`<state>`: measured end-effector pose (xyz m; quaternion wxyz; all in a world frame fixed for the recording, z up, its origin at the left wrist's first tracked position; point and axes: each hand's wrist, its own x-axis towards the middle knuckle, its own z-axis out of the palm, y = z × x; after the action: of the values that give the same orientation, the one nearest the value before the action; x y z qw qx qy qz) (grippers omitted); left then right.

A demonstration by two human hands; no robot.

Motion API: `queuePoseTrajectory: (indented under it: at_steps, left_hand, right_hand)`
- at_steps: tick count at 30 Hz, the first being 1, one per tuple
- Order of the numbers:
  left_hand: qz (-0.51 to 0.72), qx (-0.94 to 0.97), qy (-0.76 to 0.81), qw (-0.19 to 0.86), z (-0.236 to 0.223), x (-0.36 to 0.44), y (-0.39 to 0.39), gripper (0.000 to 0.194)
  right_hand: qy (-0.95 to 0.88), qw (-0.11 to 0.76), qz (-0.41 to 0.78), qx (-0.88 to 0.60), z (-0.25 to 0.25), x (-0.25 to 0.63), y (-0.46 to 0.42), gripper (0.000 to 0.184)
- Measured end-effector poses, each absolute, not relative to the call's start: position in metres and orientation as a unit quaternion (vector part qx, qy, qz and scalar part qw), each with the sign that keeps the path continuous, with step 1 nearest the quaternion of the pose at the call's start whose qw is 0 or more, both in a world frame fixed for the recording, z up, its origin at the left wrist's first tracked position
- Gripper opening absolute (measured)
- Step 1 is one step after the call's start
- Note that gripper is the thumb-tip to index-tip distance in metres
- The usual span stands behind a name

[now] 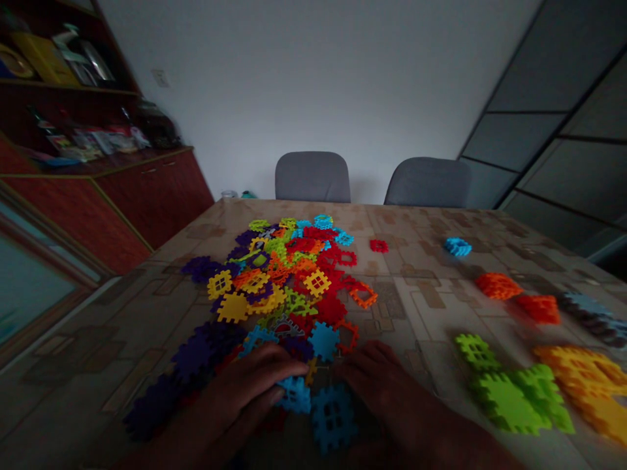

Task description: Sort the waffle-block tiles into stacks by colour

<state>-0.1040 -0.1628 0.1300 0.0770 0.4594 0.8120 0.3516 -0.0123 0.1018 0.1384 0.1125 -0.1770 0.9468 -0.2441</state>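
Note:
My left hand point(259, 375) is closed on a small stack of light blue interlocking tiles point(295, 394), at the near edge of a colourful heap. To the right, my right hand point(375, 375) is low over the table, its fingers bent down and dim; what the tips touch is unclear. Between my wrists is a darker blue window tile point(334, 418). Just beyond my hands lie a solid blue tile point(324, 341) and an orange frame tile point(348, 336). Purple tiles point(196, 356) lie left of my left hand.
The mixed heap holds yellow tiles point(233, 307) and red tiles point(331, 308). Sorted groups stand at the right: green tiles point(512, 398), yellow-orange tiles point(582, 375), orange tiles point(498, 286), red tiles point(539, 308) and a blue stack point(458, 246). Two grey chairs point(312, 176) stand behind the table.

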Motion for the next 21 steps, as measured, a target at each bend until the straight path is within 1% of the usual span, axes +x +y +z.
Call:
queuePoseTrajectory:
  at_steps: [2,5,8,11,12,14,17,21]
  left_hand:
    - [0.34,0.454,0.812,0.137,0.134,-0.103,-0.161,0.041]
    - [0.337,0.461,0.79,0.224,0.142,-0.104,-0.149,0.038]
    - [0.353,0.505,0.746,0.252,0.151,-0.105,-0.126,0.033]
    - [0.347,0.549,0.714,0.262,0.154,-0.107,-0.106,0.036]
    - [0.341,0.557,0.714,0.252,0.153,-0.108,-0.102,0.038]
    - [0.335,0.563,0.728,0.2,0.147,-0.113,-0.102,0.044]
    - [0.34,0.547,0.758,0.103,0.137,-0.123,-0.118,0.042]
    - [0.292,0.505,0.811,0.044,0.131,-0.14,-0.157,0.036]
  right_hand:
    - [0.944,0.115,-0.26,-0.169,0.146,-0.012,0.106,0.074]
    - [0.946,0.102,-0.272,-0.143,0.155,-0.011,0.111,0.061]
    - [0.949,0.074,-0.275,-0.138,0.153,-0.01,0.117,0.049]
    - [0.95,0.039,-0.274,-0.145,0.143,-0.011,0.125,0.038]
    - [0.952,0.033,-0.269,-0.141,0.14,-0.012,0.127,0.035]
    - [0.957,0.035,-0.257,-0.127,0.139,-0.012,0.13,0.033]
    - [0.959,0.06,-0.248,-0.126,0.148,-0.009,0.127,0.042]
    - [0.947,0.064,-0.259,-0.181,0.166,0.0,0.111,0.056]
